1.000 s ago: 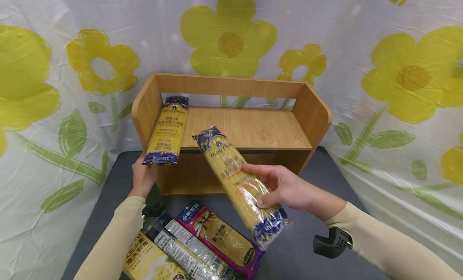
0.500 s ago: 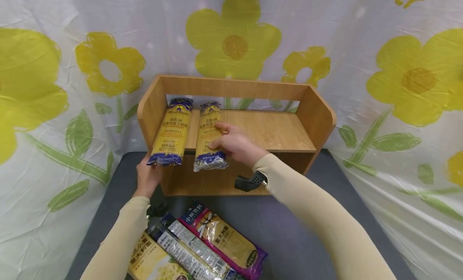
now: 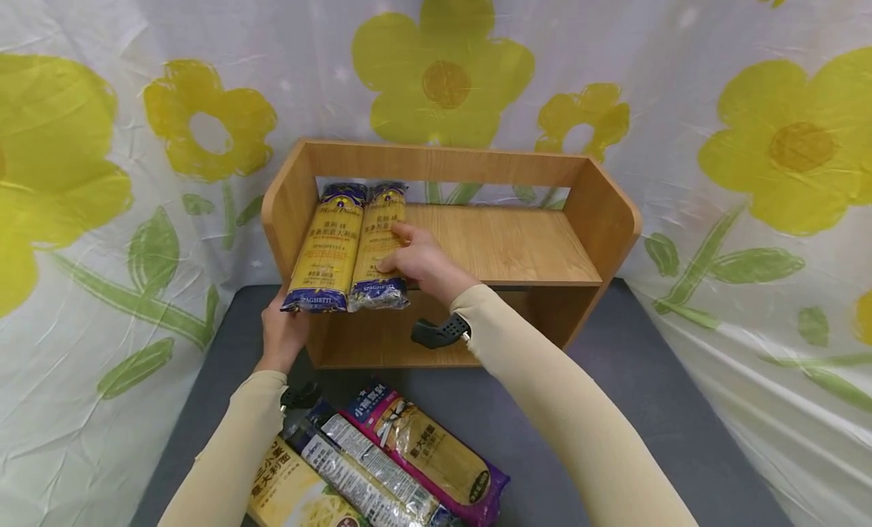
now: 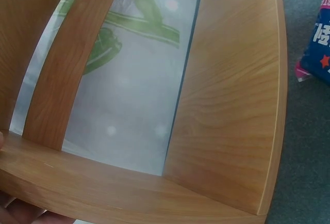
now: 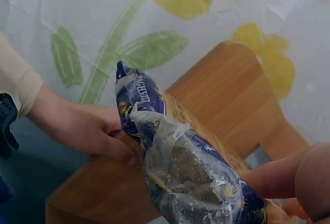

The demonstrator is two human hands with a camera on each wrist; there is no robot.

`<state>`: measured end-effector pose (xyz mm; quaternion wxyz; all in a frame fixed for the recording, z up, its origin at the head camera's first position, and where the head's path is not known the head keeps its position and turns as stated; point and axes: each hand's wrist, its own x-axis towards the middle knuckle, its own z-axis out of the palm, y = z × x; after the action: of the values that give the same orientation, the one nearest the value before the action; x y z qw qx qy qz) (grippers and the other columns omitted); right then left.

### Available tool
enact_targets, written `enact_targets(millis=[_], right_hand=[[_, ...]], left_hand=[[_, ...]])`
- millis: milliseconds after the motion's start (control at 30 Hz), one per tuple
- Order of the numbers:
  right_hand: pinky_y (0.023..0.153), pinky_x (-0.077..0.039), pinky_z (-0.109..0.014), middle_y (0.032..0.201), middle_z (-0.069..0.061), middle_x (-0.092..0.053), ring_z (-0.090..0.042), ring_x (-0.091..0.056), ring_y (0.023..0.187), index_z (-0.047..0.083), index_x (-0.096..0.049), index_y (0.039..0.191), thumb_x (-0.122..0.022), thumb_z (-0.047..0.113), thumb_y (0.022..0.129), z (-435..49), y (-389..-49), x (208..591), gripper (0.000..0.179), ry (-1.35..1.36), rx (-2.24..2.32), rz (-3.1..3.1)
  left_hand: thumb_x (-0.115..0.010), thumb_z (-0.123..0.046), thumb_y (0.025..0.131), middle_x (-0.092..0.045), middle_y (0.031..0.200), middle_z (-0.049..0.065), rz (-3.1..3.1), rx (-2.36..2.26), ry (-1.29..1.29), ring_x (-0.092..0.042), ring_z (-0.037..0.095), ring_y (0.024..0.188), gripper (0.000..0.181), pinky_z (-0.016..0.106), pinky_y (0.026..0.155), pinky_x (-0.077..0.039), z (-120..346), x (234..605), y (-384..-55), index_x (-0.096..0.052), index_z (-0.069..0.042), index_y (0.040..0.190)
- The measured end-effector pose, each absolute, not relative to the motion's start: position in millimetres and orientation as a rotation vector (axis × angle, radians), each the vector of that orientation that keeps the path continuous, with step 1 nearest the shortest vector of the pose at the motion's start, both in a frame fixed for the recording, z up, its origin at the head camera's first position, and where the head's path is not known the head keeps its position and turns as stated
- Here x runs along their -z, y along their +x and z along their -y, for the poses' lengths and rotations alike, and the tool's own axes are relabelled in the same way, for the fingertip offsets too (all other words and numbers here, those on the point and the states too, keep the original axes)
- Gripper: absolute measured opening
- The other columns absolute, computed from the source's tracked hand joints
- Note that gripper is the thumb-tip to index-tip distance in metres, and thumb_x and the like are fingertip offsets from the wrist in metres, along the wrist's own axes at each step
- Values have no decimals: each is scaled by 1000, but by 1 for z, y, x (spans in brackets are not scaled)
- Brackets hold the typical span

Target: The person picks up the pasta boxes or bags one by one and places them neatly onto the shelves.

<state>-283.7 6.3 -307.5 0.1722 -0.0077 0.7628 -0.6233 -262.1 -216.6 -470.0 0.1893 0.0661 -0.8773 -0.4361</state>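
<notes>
Two hands are at a wooden shelf [image 3: 511, 239], each with a different hold. At the left, the left hand [image 3: 282, 334] grips the wood of the shelf's left end; in the right wrist view its thumb lies on the panel, and the other fingers are mostly hidden. Nearer to the person than this hand, a yellow package [image 3: 300, 489] lies on the dark table [image 3: 545, 421]. Just above and to the right of the left hand is the left spaghetti packet [image 3: 327, 243], on the upper board, its near end reaching past the front edge. Whether the left hand touches it, I cannot tell. Next comes the right spaghetti packet [image 3: 371, 243], between its neighbour and the right hand [image 3: 425, 262]. The right hand pinches it at its right edge, thumb and index finger on the upper face. In my judgement, the move depends on this: the packet's long axis points away from the person, almost parallel with the neighbour, and their long sides seem to touch, so little room appears to remain toward the left hand. The right hand is clearly the nearer one. Closer to the person than both hands lie a dark package [image 3: 371, 466] with white labels and, to its right, a purple packet [image 3: 436, 451].
</notes>
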Motion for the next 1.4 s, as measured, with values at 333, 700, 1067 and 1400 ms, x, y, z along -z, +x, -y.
enact_targets(millis=[333, 700, 1067, 1400], right_hand=[[57, -49, -28, 151, -27, -46, -18, -52, 78, 20, -20, 164, -66, -12, 86, -25, -282, 295, 96, -31, 1769, -2255], [68, -56, -24, 146, -29, -52, -37, -62, 122, 4, -35, 155, -57, 4, 100, -139, -227, 304, 60, -161, 1630, -2371], [73, -59, -33, 121, -25, -66, -17, -68, 96, -6, -52, 138, -62, 6, 97, -224, -170, 386, 44, -242, 1511, -2453], [75, -54, -25, 115, -36, -66, -38, -70, 98, -13, -56, 131, -70, 9, 92, -188, -145, 507, 47, -458, 1501, -2409]], left_hand=[[-42, -35, 109, -67, 118, 31, 2491, 1260, 194, -61, 40, 90, 44, 42, 67, -47, 215, 466, -267, -54, -3, 136], [-40, -40, 109, -67, 116, 32, 2515, 1285, 188, -60, 39, 86, 49, 33, 58, -42, 218, 467, -268, -53, -3, 139], [-41, -34, 109, -66, 118, 31, 2502, 1267, 208, -58, 39, 87, 46, 33, 57, -42, 232, 464, -265, -52, -3, 141], [-40, -33, 110, -65, 124, 33, 2505, 1237, 212, -61, 42, 92, 47, 39, 62, -47, 228, 463, -263, -50, -2, 144]])
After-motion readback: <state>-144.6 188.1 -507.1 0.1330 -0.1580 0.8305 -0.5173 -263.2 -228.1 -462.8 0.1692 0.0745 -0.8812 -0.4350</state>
